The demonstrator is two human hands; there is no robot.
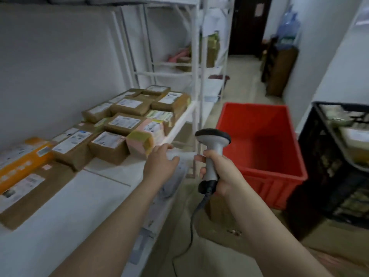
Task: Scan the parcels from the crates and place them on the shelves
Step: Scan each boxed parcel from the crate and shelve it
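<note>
Our right hand [220, 173] wraps round the handle of the scanner [212, 145]; our left hand [160, 163] hangs loose and empty just beside a pink parcel [144, 139] at the edge of the shelf [99, 186]. Brown parcels [127, 108] fill the shelf farther left, and a red crate [265, 134] stands to the right.

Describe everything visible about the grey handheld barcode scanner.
The grey plastic handheld barcode scanner has a wide head with a dark top, a slim handle and a black cable trailing down from its base. It is held roughly upright, the right hand gripping its handle, in front of the red plastic crate.
</note>
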